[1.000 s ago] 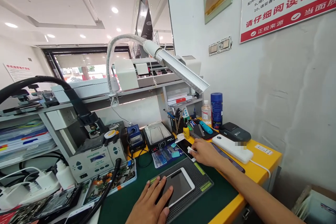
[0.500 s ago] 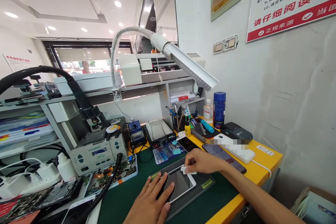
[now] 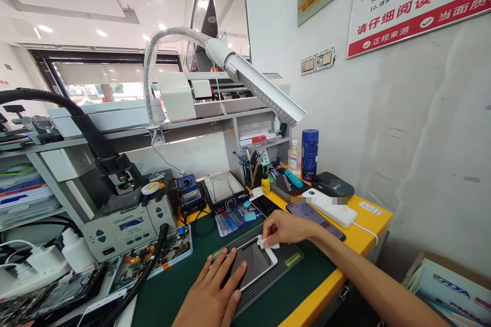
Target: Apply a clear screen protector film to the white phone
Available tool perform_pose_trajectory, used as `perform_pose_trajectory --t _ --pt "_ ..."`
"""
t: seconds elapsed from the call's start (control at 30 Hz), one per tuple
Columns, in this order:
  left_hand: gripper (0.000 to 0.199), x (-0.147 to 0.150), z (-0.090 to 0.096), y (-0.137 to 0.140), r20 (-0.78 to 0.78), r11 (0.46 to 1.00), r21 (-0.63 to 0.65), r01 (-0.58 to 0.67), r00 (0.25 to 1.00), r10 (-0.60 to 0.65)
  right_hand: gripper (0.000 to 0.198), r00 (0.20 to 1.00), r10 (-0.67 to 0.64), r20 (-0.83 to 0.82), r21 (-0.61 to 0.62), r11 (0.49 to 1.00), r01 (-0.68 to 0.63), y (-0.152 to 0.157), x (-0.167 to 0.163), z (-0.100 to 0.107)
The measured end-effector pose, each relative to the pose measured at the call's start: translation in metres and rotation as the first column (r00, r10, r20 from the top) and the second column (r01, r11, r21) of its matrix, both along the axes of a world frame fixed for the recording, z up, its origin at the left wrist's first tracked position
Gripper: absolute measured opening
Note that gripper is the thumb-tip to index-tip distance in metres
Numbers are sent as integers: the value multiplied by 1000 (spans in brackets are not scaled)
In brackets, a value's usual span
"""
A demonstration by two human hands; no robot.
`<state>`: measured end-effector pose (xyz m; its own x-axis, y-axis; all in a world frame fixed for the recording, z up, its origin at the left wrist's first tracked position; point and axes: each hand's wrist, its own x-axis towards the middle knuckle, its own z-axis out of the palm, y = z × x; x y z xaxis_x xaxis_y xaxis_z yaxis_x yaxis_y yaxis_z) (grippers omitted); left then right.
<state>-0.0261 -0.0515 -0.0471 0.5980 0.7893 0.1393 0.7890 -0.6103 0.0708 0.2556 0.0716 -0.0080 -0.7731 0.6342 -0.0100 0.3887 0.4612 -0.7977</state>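
Note:
A white-framed phone (image 3: pixel 258 261) with a dark screen lies face up on a black perforated pad (image 3: pixel 282 264). My left hand (image 3: pixel 215 286) rests flat over its near left part, fingers spread, covering that end. My right hand (image 3: pixel 279 229) pinches a crumpled white wipe (image 3: pixel 263 241) against the phone's far right end. The wipe touches the frame and the screen's edge. Beneath the pad is a green mat (image 3: pixel 180 286).
Right of the pad lie another phone (image 3: pixel 318 218) with its screen lit and a white power strip (image 3: pixel 330 207). A rework station (image 3: pixel 128 230) and a tray of circuit parts (image 3: pixel 153 255) stand left. A lamp (image 3: pixel 264 89) hangs above.
The view has turned slightly right, so everything sits further left in the picture. Both hands keep about the same places on the phone, the wipe still at its far right end.

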Motion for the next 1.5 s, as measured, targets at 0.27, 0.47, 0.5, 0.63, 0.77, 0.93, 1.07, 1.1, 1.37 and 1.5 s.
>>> perform_pose_trajectory --t 0.27,0.47,0.5,0.63,0.77,0.93,1.07,1.1,1.37,1.5 --pt "49 3 6 -3 -23 999 -41 -27 999 26 42 998 55 31 -27 998 -54 -3 4 3" --pt "51 1 5 -6 14 1000 -8 -11 1000 11 34 994 74 76 -5 997 -74 -12 3 8" --pt "51 1 6 -6 13 1000 -13 -12 1000 12 32 994 71 84 11 997 -73 -14 2 9" --pt "50 3 7 -6 -9 999 -31 -26 1000 26 23 991 68 118 92 993 -79 -24 -11 12" --pt "49 1 5 -4 -43 999 -18 -31 999 30 15 990 66 128 208 974 -91 -44 -37 9" --pt "51 -1 -1 -2 -72 997 83 6 997 0 17 983 47 180 470 873 -128 -72 -60 6" --pt "49 0 -4 1 -111 997 80 -6 994 15 16 976 -28 218 498 863 -87 -78 -44 10" --pt "48 0 -5 2 -110 997 75 -7 994 15 16 975 -53 216 483 874 -60 -77 -36 11" --pt "50 -5 -14 8 -88 997 77 -2 996 9 20 970 -190 149 405 907 115 -76 11 7" --pt "50 -4 -12 8 -92 995 97 -1 996 10 19 969 -216 122 434 889 144 -78 6 3"
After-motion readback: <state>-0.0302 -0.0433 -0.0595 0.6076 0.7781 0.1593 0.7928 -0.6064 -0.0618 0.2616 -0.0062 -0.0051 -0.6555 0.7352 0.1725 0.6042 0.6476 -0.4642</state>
